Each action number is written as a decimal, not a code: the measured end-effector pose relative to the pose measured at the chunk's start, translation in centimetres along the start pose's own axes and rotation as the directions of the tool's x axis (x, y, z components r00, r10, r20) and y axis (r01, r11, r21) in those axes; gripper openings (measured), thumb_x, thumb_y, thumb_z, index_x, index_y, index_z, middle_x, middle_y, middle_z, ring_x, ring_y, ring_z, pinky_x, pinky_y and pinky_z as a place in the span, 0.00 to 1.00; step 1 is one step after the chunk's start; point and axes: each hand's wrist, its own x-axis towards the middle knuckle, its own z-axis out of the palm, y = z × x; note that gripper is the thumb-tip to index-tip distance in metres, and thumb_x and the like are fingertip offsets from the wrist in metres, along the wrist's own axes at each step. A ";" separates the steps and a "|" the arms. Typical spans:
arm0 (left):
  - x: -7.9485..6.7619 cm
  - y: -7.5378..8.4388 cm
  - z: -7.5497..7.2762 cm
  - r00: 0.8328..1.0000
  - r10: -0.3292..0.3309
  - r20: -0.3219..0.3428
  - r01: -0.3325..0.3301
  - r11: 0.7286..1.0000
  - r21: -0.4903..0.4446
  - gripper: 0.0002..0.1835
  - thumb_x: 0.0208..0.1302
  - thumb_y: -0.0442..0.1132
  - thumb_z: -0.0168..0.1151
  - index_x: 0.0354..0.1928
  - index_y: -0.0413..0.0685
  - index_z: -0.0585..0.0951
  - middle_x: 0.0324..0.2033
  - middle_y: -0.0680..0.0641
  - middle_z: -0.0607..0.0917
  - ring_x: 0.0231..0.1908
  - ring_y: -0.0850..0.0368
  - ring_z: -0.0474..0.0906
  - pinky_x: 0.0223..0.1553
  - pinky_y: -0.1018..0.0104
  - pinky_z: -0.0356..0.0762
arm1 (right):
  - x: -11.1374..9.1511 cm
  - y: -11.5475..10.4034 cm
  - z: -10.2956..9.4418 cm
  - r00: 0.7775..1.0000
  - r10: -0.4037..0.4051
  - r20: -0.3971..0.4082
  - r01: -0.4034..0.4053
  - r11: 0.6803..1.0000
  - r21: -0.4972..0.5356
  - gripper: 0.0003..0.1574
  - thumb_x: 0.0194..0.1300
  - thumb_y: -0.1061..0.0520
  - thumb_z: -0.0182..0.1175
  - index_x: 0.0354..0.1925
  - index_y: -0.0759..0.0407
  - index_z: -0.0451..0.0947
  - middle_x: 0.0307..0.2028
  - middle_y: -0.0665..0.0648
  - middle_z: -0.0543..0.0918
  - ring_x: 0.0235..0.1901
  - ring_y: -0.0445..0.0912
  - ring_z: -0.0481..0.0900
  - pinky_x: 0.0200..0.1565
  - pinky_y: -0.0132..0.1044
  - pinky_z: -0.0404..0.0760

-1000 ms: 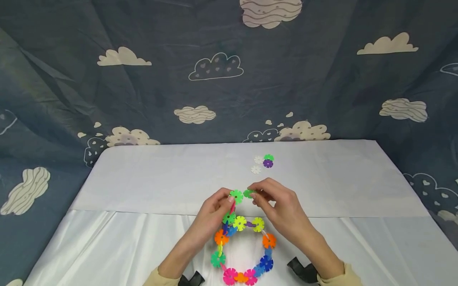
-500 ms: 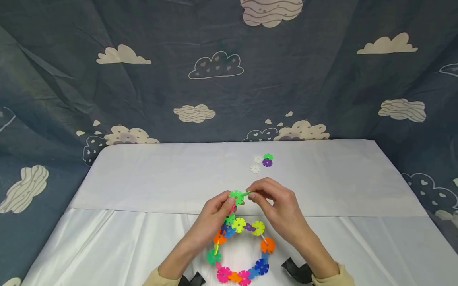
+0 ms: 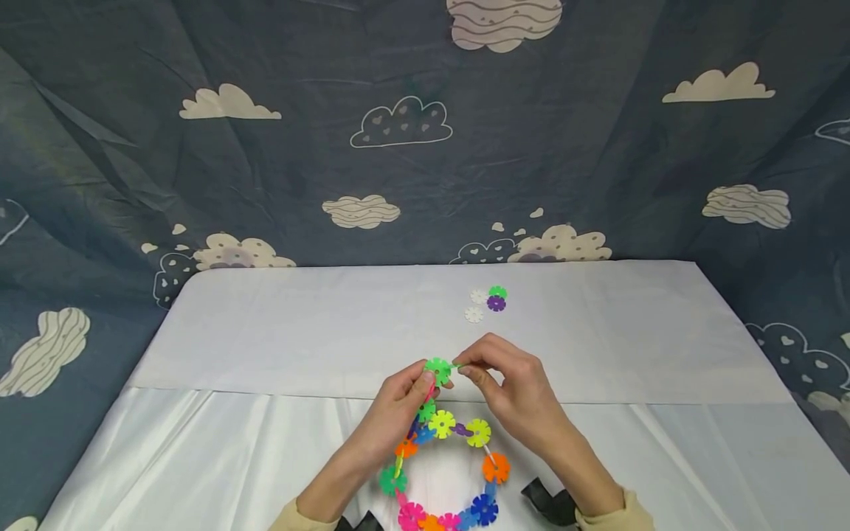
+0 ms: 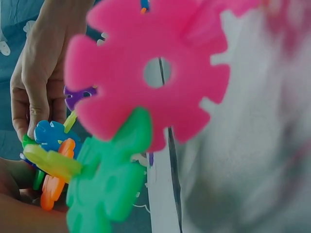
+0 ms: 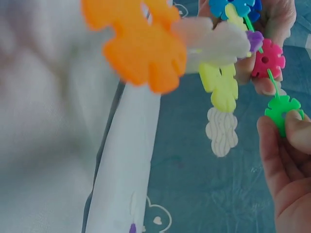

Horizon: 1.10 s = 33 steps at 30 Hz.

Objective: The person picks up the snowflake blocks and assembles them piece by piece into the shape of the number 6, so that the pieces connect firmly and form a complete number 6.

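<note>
My left hand (image 3: 395, 413) holds one end of a chain of flower-shaped interlocking discs, gripping beside a bright green disc (image 3: 438, 371) and a pink disc (image 5: 272, 54). My right hand (image 3: 514, 383) pinches another green flower disc (image 5: 279, 110) between thumb and index finger; from the head it is seen nearly edge-on, and the fingers cover much of it. Its near edge meets the held green disc. Below the hands the rest of the chain curves in a ring, with yellow (image 3: 478, 433), orange (image 3: 496, 467), dark blue (image 3: 485, 509) and pink discs (image 4: 155, 73).
Farther back on the white cloth (image 3: 299, 332) lie loose discs: a green one (image 3: 497, 292), a purple one (image 3: 496, 303) and two white ones (image 3: 474, 315). A dark cloud-print curtain (image 3: 412, 59) hangs behind. Black straps (image 3: 551, 505) show near the wrists.
The green disc in my right hand has turned edge-on and come against the left hand's green disc. Both hands have dropped slightly, and the chain's lower part has shifted a little left and down.
</note>
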 end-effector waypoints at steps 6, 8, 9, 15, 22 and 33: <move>0.0 -0.1 -0.1 0.999 0.006 0.032 -0.006 1.000 -0.001 0.20 0.79 0.48 0.42 0.47 0.41 0.79 0.37 0.42 0.74 0.40 0.51 0.70 0.45 0.63 0.70 | 0.1 0.1 -0.1 0.999 -0.013 0.049 0.013 1.000 0.009 0.15 0.59 0.69 0.67 0.38 0.49 0.82 0.35 0.43 0.81 0.35 0.38 0.76 0.41 0.32 0.78; 0.0 -0.1 -0.1 0.999 0.009 0.036 -0.009 1.000 0.002 0.20 0.79 0.49 0.42 0.47 0.41 0.79 0.37 0.41 0.74 0.39 0.50 0.69 0.45 0.62 0.70 | 0.1 0.2 -0.1 0.998 -0.016 0.053 0.016 1.000 0.011 0.15 0.60 0.69 0.66 0.39 0.50 0.82 0.35 0.45 0.81 0.36 0.38 0.76 0.42 0.32 0.78; 0.1 -0.1 -0.1 0.999 0.010 0.036 -0.010 1.000 -0.003 0.21 0.79 0.49 0.42 0.48 0.41 0.79 0.38 0.40 0.75 0.41 0.49 0.70 0.46 0.61 0.70 | 0.2 0.2 -0.1 0.999 -0.015 0.049 0.015 1.000 0.010 0.14 0.60 0.68 0.66 0.39 0.50 0.82 0.35 0.45 0.81 0.36 0.38 0.76 0.41 0.31 0.78; 0.4 -0.5 0.0 1.000 -0.027 0.012 0.028 0.999 -0.036 0.19 0.79 0.48 0.43 0.48 0.38 0.75 0.38 0.44 0.76 0.39 0.53 0.70 0.44 0.65 0.69 | 0.1 0.7 0.3 0.999 0.014 0.052 -0.013 1.000 -0.013 0.13 0.63 0.67 0.66 0.41 0.51 0.82 0.37 0.45 0.82 0.36 0.37 0.77 0.41 0.32 0.80; 0.9 -0.9 -0.6 0.992 -0.091 -0.088 0.087 0.995 -0.048 0.08 0.74 0.39 0.49 0.38 0.41 0.70 0.28 0.48 0.73 0.28 0.57 0.67 0.34 0.68 0.66 | -0.3 2.0 0.7 0.992 0.076 0.104 -0.068 0.994 -0.080 0.17 0.63 0.65 0.66 0.49 0.50 0.82 0.43 0.46 0.84 0.39 0.37 0.81 0.42 0.37 0.83; 1.4 -1.3 -1.7 0.993 -0.115 -0.017 0.115 0.993 -0.021 0.11 0.76 0.42 0.50 0.36 0.41 0.68 0.27 0.48 0.71 0.26 0.56 0.65 0.34 0.67 0.65 | 0.5 5.7 -0.9 0.933 0.329 0.142 -0.337 0.941 0.033 0.12 0.68 0.63 0.62 0.49 0.57 0.82 0.41 0.53 0.86 0.39 0.43 0.83 0.43 0.38 0.83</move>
